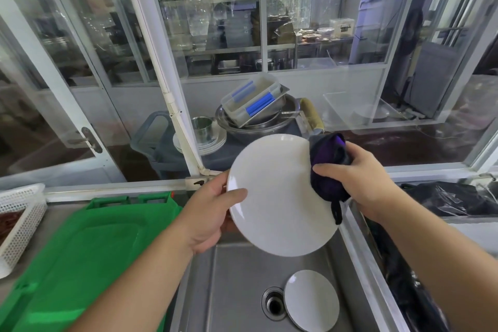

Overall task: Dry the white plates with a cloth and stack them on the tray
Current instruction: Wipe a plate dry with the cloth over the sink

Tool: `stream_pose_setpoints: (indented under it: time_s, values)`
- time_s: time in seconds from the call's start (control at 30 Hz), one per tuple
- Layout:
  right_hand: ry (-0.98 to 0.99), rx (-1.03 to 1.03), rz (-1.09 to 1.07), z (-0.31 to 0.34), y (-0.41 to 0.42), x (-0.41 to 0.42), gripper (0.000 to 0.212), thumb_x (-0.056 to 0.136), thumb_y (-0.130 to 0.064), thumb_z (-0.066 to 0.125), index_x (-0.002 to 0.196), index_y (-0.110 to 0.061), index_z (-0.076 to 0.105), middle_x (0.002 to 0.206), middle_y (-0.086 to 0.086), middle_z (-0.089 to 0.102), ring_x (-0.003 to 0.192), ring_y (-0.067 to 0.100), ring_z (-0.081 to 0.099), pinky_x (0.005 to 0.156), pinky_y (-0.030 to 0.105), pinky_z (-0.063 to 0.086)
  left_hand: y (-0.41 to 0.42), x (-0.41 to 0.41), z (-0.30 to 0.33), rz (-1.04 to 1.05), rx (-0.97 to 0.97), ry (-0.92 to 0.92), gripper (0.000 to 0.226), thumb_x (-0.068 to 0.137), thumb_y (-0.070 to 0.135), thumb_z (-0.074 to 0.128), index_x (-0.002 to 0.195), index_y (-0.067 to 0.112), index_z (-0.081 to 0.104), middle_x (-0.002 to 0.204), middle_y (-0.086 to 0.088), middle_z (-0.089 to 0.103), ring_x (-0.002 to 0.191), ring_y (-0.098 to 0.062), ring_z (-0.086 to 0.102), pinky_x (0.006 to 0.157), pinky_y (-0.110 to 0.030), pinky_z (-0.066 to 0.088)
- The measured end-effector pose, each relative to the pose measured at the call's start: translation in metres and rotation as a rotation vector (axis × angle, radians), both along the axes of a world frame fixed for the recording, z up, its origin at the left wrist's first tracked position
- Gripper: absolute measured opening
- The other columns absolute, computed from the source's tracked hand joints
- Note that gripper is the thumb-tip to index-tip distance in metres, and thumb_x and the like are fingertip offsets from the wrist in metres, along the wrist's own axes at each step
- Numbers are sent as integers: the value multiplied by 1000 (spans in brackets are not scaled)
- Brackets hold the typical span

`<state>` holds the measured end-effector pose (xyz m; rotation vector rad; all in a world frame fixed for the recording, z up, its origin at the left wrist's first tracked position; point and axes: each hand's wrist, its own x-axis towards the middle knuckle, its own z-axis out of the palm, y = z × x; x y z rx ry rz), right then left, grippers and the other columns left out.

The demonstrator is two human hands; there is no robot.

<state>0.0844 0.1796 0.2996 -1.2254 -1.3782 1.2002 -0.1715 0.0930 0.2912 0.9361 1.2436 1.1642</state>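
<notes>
Head view shows a big white plate (280, 197) held up over the sink (229, 291), a little tilted, so drips can fall in the sink and not on the counter. The left hand (213, 210) grips the plate's rim at 9 o'clock, thumb on the front and fingers curled behind, and I think that keeps the plate steady while it gets rubbed. The right hand (358, 178) is closed around a bunched-up dark purple cloth (327, 170). It presses the cloth on the plate's edge at about 2 o'clock, probably to wipe the rim.

A smaller white plate (311, 300) lies down in the sink at 5 o'clock from the big plate, just beside the drain (273, 304). It looks like it waits its turn.

The green tray (80, 250) sits on the counter at 8 o'clock from the big plate. No plates are on the part we can see, so the stacking has not started there.
</notes>
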Motion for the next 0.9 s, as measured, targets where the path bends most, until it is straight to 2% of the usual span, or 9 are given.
stream_pose_setpoints:
  time_s: [0.17,0.23,0.3,0.4,0.5,0.57,0.73,0.83,0.9]
  values:
    - [153,-43,-163,-9,-5,-13,30,82,-15,86,96,-33,66,99,-2,75,94,21,72,84,43,63,-5,23,-8,161,129,-120,38,101,-1,53,111,30,71,100,3,80,86,-15,73,66,-36,62]
    - [225,-108,-196,-21,-11,-21,27,83,-18,86,98,-30,67,104,4,76,96,27,73,78,45,62,-6,33,-11,227,174,-162,39,101,-2,53,113,32,70,100,7,79,85,-11,74,65,-35,62]
    - [310,-172,-230,-32,-18,-29,26,84,-18,85,101,-28,68,107,7,76,98,31,73,72,47,60,-7,40,-15,295,202,-208,40,100,-2,55,116,33,69,105,8,78,94,-14,73,66,-34,61]
    - [469,-240,-290,-47,-29,-43,29,87,-15,82,109,-25,67,110,7,75,101,31,72,68,39,56,-11,53,-23,355,218,-286,42,100,-2,54,121,32,67,112,7,76,103,-19,71,70,-38,62]
    - [530,-262,-376,-67,-44,-56,49,79,-25,88,123,-26,66,114,4,75,102,29,74,84,45,62,-17,67,-32,358,231,-310,47,101,-3,54,121,38,66,116,8,75,105,-17,73,75,-45,63]
    - [542,-285,-397,-72,-50,-56,50,77,-26,88,122,-26,67,112,5,77,101,30,75,92,54,61,-21,71,-36,336,244,-292,50,101,-3,56,122,41,65,120,9,74,110,-18,72,79,-48,63]
    - [447,-222,-397,-57,-39,-35,24,86,-10,82,104,-21,70,103,9,77,100,35,74,88,52,60,-21,53,-35,211,209,-181,54,93,-4,68,133,31,57,122,7,73,113,-19,71,82,-55,62]
    - [278,-91,-381,-39,-27,-18,26,83,-11,84,97,-27,69,99,2,76,95,27,73,91,53,61,-13,33,-27,175,152,-86,30,99,2,62,122,20,67,115,-3,75,109,-24,73,81,-49,64]
    - [147,-3,-307,-26,-21,-6,31,82,-12,85,100,-31,68,100,-1,75,96,23,73,86,47,62,-7,21,-20,166,111,-44,28,101,5,60,120,23,68,110,-9,75,101,-26,75,76,-47,65]
